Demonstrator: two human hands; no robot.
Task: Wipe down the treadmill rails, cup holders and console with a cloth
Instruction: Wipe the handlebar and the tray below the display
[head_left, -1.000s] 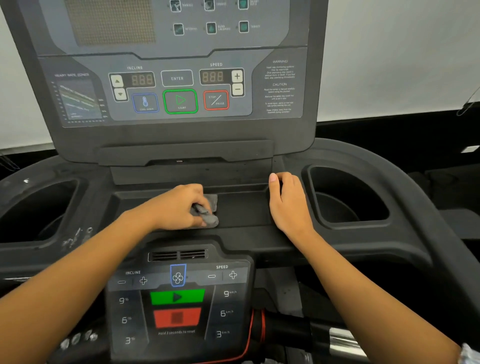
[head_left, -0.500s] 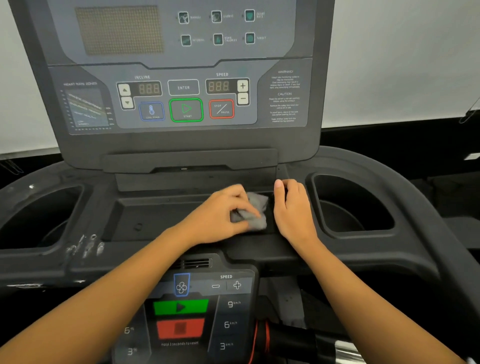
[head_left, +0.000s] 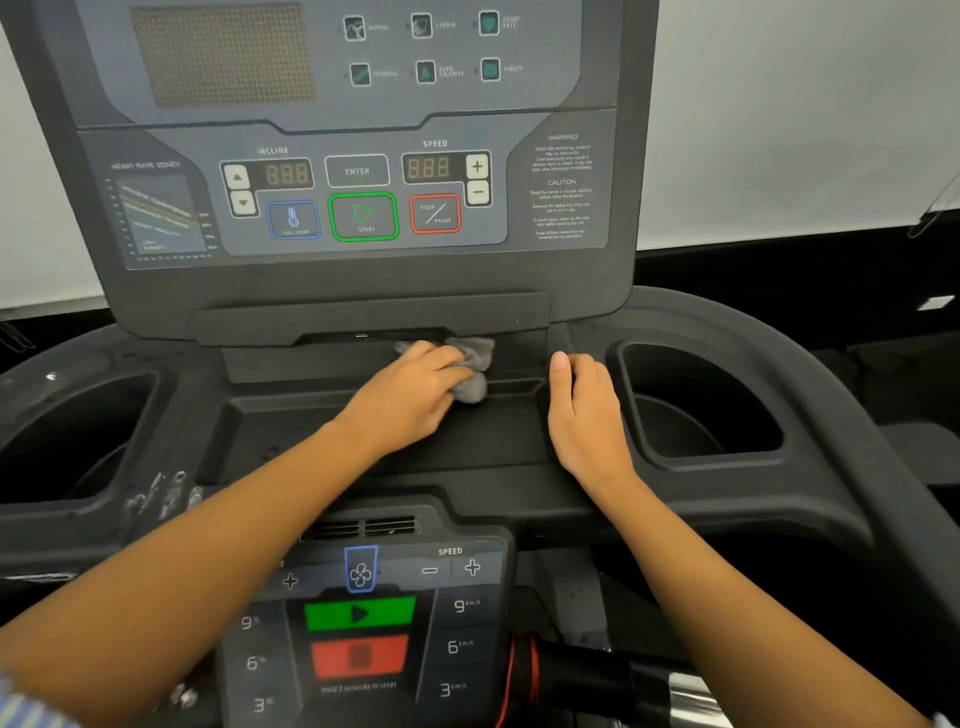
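Left hand (head_left: 410, 395) grips bunched grey cloth (head_left: 470, 371) against far wall of centre tray (head_left: 291, 431), below console (head_left: 358, 171). Right hand (head_left: 584, 415) flat, fingers straight, resting on tray's right edge beside right cup holder (head_left: 696, 410).

Head view, near, facing forward-down over treadmill console (head_left: 358, 171)

The upper console (head_left: 358, 130) reads INCLINE, SPEED, ENTER, START, STOP/PAUSE, WARNING, CAUTION, and 888 twice. The lower panel (head_left: 434, 626) shows SPEED, 9, 6, 3 km/h and, seemingly, "Hold 3 seconds to reset".
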